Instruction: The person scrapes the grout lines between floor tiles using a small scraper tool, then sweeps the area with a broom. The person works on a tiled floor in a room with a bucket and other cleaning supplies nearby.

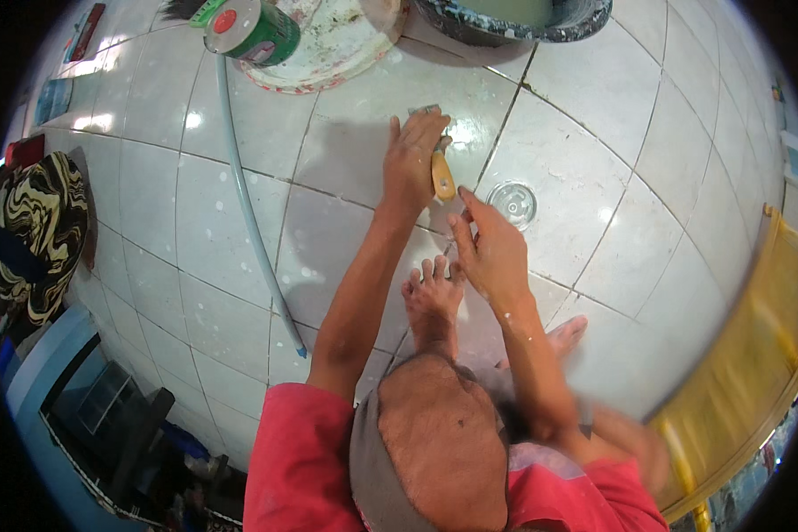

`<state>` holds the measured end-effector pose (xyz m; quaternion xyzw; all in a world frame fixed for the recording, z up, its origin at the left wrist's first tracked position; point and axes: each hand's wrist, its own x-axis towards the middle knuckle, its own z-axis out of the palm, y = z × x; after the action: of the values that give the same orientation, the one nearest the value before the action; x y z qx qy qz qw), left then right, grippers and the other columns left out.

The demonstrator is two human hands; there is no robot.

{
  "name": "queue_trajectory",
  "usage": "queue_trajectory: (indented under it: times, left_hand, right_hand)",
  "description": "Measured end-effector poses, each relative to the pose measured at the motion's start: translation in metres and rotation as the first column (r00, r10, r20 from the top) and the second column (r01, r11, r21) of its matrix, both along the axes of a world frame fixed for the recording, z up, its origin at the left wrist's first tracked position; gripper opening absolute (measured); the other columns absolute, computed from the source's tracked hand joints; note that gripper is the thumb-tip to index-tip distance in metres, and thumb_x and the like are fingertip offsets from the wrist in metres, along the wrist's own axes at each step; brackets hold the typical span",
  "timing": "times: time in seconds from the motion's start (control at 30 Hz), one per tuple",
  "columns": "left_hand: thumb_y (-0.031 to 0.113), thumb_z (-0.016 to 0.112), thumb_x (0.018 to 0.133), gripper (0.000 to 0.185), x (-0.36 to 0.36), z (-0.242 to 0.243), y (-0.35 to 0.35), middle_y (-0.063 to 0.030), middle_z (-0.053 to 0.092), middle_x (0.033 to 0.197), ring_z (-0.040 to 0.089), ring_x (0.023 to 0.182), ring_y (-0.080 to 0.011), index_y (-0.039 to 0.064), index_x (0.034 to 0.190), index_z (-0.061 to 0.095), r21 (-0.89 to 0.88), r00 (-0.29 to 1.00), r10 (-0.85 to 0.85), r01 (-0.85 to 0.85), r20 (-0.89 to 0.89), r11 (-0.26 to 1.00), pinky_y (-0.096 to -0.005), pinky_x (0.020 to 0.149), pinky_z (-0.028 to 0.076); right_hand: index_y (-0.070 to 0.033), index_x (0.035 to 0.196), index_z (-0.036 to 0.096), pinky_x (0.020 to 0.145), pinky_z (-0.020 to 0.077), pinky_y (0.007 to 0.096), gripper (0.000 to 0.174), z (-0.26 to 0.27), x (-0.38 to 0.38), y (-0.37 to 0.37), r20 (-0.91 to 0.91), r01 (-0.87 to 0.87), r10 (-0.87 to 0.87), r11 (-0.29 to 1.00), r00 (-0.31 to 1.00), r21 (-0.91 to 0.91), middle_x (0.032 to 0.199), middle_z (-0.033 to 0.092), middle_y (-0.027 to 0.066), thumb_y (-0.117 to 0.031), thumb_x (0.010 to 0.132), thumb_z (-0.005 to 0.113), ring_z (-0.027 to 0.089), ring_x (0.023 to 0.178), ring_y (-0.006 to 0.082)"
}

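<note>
My left hand (412, 149) reaches down to the white tiled floor (346, 159), its fingers stretched forward over the metal end of a wooden-handled tool, seemingly a scraper or putty knife. The light wooden handle (443, 178) lies along the palm's right side; whether the fingers close on it is hard to see. My right hand (495, 246) hovers just behind the handle's end, its thumb and index finger apart, with nothing visible between them. Close to its right, a round clear glass or plastic item (513, 205) rests on the tiles.
A green can (256, 33) stands on a stained white round lid or board (346, 50). Beyond is a black tub (505, 30) of cloudy liquid. A grey pole (249, 213) lies to the left. Yellow fabric on a frame (731, 359) borders the right; patterned cloth (40, 233) is far left.
</note>
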<state>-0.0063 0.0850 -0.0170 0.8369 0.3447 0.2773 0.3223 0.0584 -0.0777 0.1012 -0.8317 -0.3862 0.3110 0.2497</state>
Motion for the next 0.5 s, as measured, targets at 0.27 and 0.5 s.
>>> queue_trajectory:
  times: [0.27, 0.5]
  left_hand:
    - [0.014, 0.072, 0.100, 0.033, 0.036, -0.004, 0.021, -0.0135, 0.071, 0.140, 0.064, 0.133, -0.0375, 0.012, 0.133, 0.071, 0.051, 0.997, -0.076, 0.076, -0.007, 0.996, -0.0660, 0.122, 0.038]
    - [0.014, 0.075, 0.096, 0.031, 0.050, 0.001, -0.029, -0.0122, 0.073, 0.139, 0.064, 0.136, -0.0310, 0.009, 0.127, 0.074, 0.028, 0.989, -0.150, 0.150, -0.005, 0.988, -0.0615, 0.121, 0.040]
  right_hand:
    - [-0.006, 0.136, 0.070, 0.068, 0.0559, 0.0415, 0.041, 0.007, -0.017, -0.007, -0.034, 0.060, -0.059, 0.998, 0.998, 0.028, 0.099, 0.076, 0.0155, -0.031, 0.104, 0.072, 0.070, 0.068, 0.0284]
    - [0.000, 0.109, 0.062, 0.056, 0.0522, 0.0366, 0.031, 0.000, 0.020, 0.003, 0.096, 0.268, -0.293, 0.939, 0.951, 0.214, 0.081, 0.073, 0.0153, -0.027, 0.104, 0.076, 0.066, 0.057, 0.0221]
